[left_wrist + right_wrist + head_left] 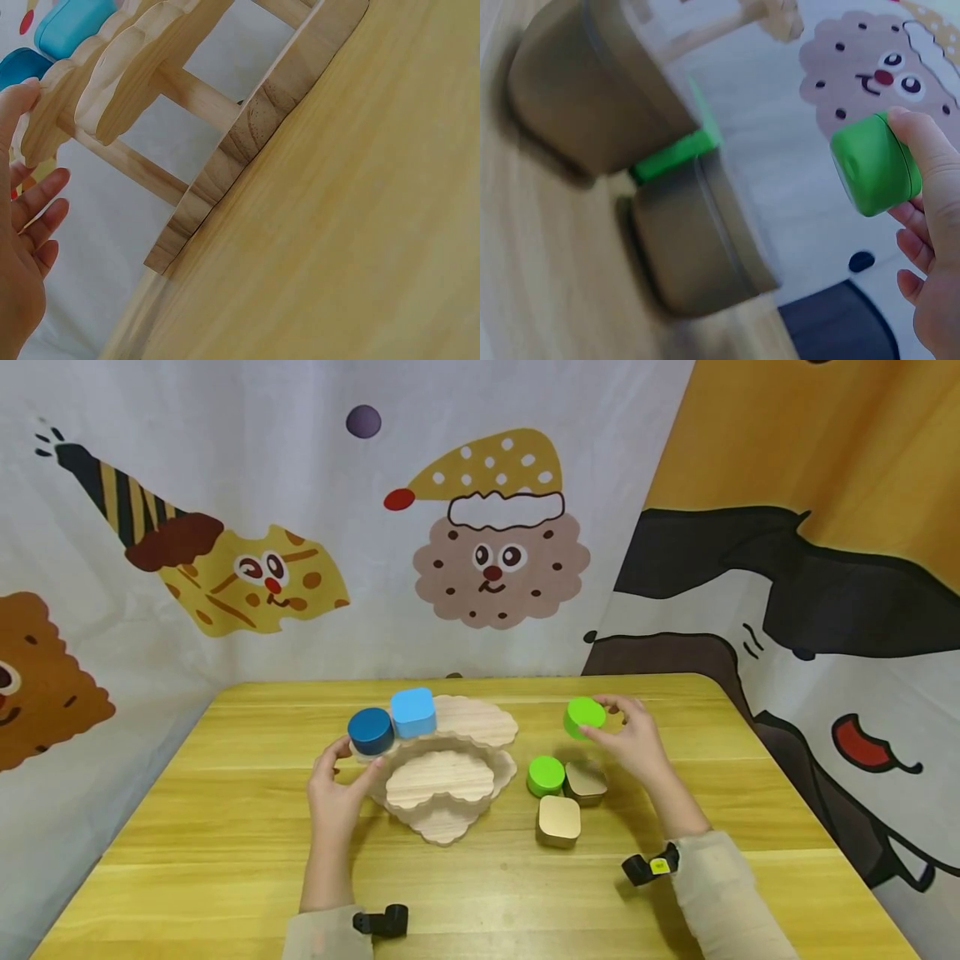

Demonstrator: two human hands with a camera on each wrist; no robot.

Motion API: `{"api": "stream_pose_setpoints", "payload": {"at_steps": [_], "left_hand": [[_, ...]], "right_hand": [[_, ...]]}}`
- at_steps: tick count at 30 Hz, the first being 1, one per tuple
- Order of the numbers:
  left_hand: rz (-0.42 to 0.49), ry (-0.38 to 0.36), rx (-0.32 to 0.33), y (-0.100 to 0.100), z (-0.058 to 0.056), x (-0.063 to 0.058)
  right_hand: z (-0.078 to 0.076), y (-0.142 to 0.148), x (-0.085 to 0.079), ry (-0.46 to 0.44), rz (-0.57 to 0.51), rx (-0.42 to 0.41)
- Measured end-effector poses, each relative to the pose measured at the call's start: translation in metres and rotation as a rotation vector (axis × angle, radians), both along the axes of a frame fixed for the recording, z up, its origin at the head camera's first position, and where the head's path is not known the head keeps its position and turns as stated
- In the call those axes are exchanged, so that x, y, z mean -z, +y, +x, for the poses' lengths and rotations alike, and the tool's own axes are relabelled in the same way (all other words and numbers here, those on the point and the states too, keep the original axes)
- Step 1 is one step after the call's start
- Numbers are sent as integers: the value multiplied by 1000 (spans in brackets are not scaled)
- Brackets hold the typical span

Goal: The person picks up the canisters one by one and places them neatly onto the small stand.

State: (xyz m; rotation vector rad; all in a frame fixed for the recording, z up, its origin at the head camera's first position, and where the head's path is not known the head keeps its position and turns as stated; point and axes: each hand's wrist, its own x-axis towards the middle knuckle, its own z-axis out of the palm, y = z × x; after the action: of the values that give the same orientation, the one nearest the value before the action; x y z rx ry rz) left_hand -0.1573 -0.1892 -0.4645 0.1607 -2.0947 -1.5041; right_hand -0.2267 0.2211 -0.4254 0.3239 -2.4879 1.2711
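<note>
My left hand (335, 793) holds the end of the top tier of a wooden cloud-shaped tiered stand (438, 777), thumb at its near edge. Right above that hand, a dark blue round tin (371, 732) stands on this tier, with a light blue rounded-square tin (413, 712) beside it. In the left wrist view, dowels join the tiers (127, 71) to a thick base (247, 135). My right hand (633, 739) pinches a small green tin (584, 717) between thumb and fingers, raised above the table in the right wrist view.
Below the right hand, another green tin (545, 776) stands on the wooden table (480, 902) with two gold rounded-square tins (558, 821) close by. A patterned curtain (300, 435) hangs behind the table's far edge. Each wrist wears a small black camera (382, 922).
</note>
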Motion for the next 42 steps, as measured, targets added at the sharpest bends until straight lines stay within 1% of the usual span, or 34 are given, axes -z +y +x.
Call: {"api": "stream_pose_setpoints", "payload": {"at_steps": [5,10,17,20,27,32,42], "left_hand": [[6,-3,0,0,0,-1],[12,-7,5,0,0,-1],[7,0,7,0,0,0],[4,4,9,0,1,-1],[10,-2,10,0,0,-1],[8,25,12,0,-1,0],[9,53,9,-1,-1,1]], "right_hand": [[3,-11,-14,47,12,-5],[8,-23,-26,63,2,-13],[9,-42,-38,96,-18,-38],[9,-51,-43,95,-30,-54],[11,-72,-51,63,-52,-66],[11,-85,-55,61,-77,-93],[6,-109,-56,49,-86,-133]]}}
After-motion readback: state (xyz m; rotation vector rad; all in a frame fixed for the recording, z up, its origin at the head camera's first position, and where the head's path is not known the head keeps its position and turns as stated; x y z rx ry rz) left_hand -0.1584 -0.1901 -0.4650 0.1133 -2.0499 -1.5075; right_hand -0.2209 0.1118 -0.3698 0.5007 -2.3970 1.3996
